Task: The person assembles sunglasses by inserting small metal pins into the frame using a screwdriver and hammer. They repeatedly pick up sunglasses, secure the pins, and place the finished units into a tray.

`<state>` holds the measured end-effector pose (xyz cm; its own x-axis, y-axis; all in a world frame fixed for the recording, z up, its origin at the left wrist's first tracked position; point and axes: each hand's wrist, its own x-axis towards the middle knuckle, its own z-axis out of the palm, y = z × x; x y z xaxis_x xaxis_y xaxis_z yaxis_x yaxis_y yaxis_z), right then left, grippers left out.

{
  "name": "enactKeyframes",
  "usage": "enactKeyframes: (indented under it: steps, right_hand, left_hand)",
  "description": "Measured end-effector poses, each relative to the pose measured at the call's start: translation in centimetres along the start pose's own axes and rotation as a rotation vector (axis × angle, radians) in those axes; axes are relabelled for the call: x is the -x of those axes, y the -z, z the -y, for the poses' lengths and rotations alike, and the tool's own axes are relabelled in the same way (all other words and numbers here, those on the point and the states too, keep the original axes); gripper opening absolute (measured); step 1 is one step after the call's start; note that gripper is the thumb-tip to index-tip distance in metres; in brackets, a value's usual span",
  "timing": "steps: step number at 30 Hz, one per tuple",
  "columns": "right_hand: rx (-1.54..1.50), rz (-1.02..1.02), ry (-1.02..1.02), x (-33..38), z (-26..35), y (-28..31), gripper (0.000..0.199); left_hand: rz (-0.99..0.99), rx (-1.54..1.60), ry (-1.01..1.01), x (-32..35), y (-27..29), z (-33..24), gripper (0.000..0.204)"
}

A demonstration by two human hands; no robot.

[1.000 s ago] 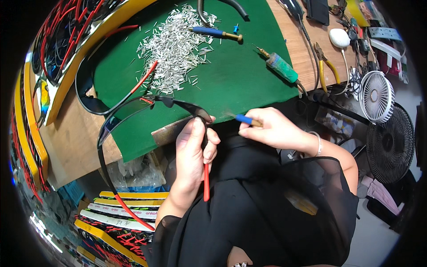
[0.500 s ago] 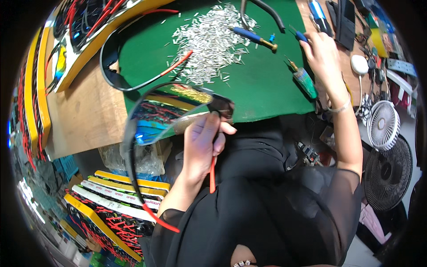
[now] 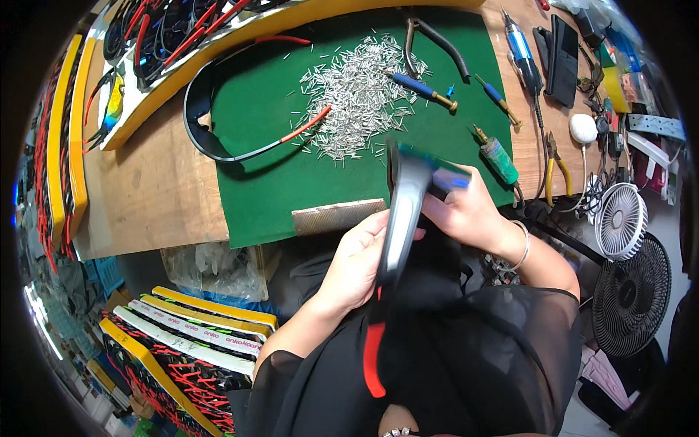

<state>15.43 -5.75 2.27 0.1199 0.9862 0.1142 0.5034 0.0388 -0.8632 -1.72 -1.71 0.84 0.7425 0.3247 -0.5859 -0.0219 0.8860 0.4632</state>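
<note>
A pair of dark wraparound sunglasses [image 3: 403,226] with red temple tips is held up in front of my lap, turned on edge and slightly blurred. My left hand [image 3: 353,266] grips it from the left, fingers closed by the near temple. My right hand [image 3: 472,213] is closed around the other side, near the shiny lens; part of its grip is hidden behind the frame. On the green mat [image 3: 269,207] ahead, a second pair of sunglasses [image 3: 244,155] lies by a heap of small silver pins [image 3: 357,102]. A blue-handled screwdriver [image 3: 496,96] rests at the mat's right side.
Another blue-handled screwdriver [image 3: 419,87], pliers [image 3: 451,51] and a green-handled tool [image 3: 499,160] lie on the mat. Yellow pliers [image 3: 559,171], a phone [image 3: 563,62] and fans [image 3: 621,221] are at right. Yellow-edged trays of sunglasses [image 3: 175,80] stand at left.
My right hand has let go of the blue-handled screwdriver at the mat's right side and come back to the sunglasses. The sunglasses have swung rightward and turned on edge.
</note>
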Motion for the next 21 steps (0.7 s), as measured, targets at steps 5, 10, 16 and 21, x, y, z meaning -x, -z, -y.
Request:
enactKeyframes:
  steps: [5,10,16,21]
  right_hand:
    - [-0.249,0.015,-0.248,0.1,0.0,-1.0,0.012]
    - [-0.206,-0.04,-0.287,0.6,0.3,-1.3,0.01]
    - [-0.186,-0.007,-0.361,1.0,-0.2,-1.8,0.01]
    - [0.031,-0.005,-0.144,2.9,-0.9,-2.7,0.011]
  left_hand:
    - [-0.009,-0.108,0.016,0.4,0.3,0.0,0.027]
    - [-0.057,-0.191,-0.02,0.2,-0.1,0.1,0.025]
    - [-0.067,-0.156,0.045,-0.6,0.3,0.5,0.019]
    - [-0.079,-0.107,0.178,-0.5,1.0,1.9,0.027]
